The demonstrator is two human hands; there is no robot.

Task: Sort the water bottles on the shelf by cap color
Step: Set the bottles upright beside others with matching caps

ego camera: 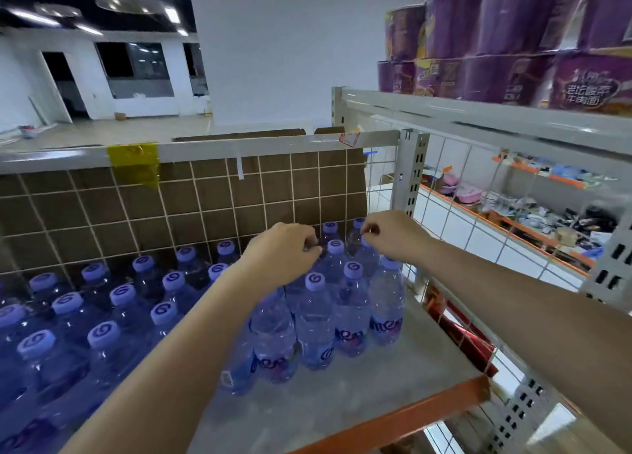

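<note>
Clear plastic water bottles [314, 320] with lilac swirl-printed caps stood packed on grey shelf [342, 395]. Left hand [284, 251] fingers pinched hidden bottle top; right hand [386, 231] fingers pinched rear bottle's cap.

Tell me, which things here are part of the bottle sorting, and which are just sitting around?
Part of the job:
water bottles with pale purple caps
grey shelf they stand on
left hand and right hand, both reaching among the bottle tops at the back right

Just lying about:
purple noodle tubs on the shelf above
yellow tape on the rail
cardboard behind the wire grid

hands [337, 245] gripping bottle caps, water bottles [314, 320], shelf [403, 416]
</note>
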